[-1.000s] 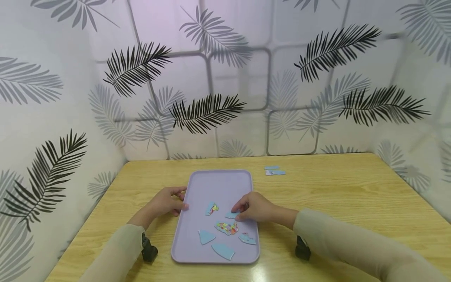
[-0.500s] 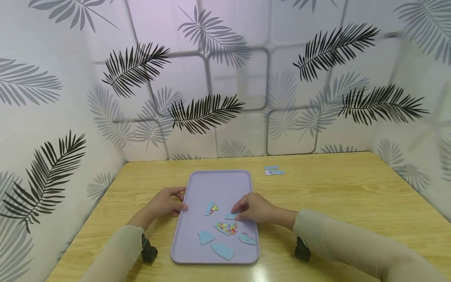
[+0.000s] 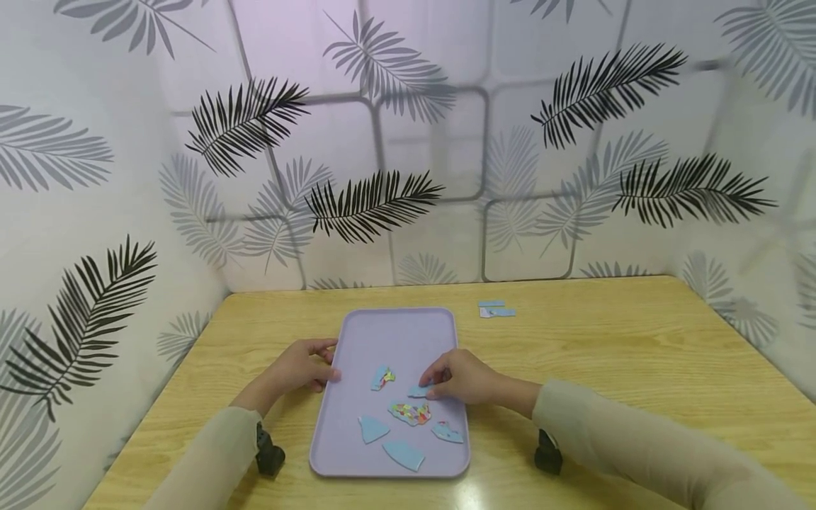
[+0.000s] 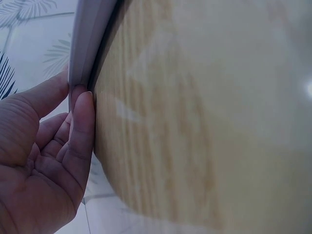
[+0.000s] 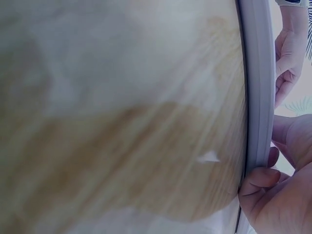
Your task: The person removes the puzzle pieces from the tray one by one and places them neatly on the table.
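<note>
A lilac tray [image 3: 398, 333] lies on the table with several flat puzzle pieces spread over it. My left hand [image 3: 298, 367] holds the tray's left rim; the left wrist view shows its thumb and fingers [image 4: 82, 126] at the rim. Inside the tray, my right hand [image 3: 468, 375] pinches a light blue puzzle piece [image 3: 417, 391], partly hidden by the fingers. Just below it is a multicoloured map piece [image 3: 411, 413]. A blue and yellow piece [image 3: 382, 377] sits to the left. Nearer the front are two plain blue pieces [image 3: 372, 428] and a blue-red one [image 3: 448, 431].
Past the tray's far right corner, a few narrow blue strips [image 3: 497, 309] lie on the wooden table [image 3: 605, 340]. Leaf-patterned cloth [image 3: 433, 234] rises behind the table and at both sides. A dark device is strapped to each wrist.
</note>
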{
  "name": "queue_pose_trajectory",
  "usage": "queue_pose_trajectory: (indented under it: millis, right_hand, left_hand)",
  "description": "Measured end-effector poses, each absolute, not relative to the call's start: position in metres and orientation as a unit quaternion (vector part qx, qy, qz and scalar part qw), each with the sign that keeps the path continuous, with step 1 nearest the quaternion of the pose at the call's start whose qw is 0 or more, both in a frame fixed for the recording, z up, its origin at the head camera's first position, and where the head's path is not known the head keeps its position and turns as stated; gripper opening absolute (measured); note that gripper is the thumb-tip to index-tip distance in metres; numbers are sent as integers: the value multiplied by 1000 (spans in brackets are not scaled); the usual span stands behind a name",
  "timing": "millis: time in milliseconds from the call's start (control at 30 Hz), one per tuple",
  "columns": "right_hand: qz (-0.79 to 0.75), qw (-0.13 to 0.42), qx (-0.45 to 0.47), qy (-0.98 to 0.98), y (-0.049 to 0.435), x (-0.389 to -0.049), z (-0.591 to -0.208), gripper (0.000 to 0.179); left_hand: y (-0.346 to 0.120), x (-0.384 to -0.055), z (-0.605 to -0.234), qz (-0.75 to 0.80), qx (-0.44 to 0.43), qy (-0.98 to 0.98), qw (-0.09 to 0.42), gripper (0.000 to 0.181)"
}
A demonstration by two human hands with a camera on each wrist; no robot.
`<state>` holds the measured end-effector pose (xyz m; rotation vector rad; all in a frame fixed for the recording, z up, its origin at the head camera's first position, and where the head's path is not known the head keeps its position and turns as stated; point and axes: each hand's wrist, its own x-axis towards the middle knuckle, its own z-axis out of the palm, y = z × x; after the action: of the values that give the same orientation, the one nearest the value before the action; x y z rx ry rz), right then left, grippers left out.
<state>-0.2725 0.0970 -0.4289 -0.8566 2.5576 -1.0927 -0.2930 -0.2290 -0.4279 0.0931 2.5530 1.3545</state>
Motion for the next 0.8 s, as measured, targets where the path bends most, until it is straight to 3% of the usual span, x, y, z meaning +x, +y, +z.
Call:
queue_pose_trajectory:
  millis: [800]
  right_hand:
    - [-377, 112, -271, 879, 108, -279, -413, 11]
  left_hand:
    - [-228, -290, -424, 464, 40, 876, 129, 70]
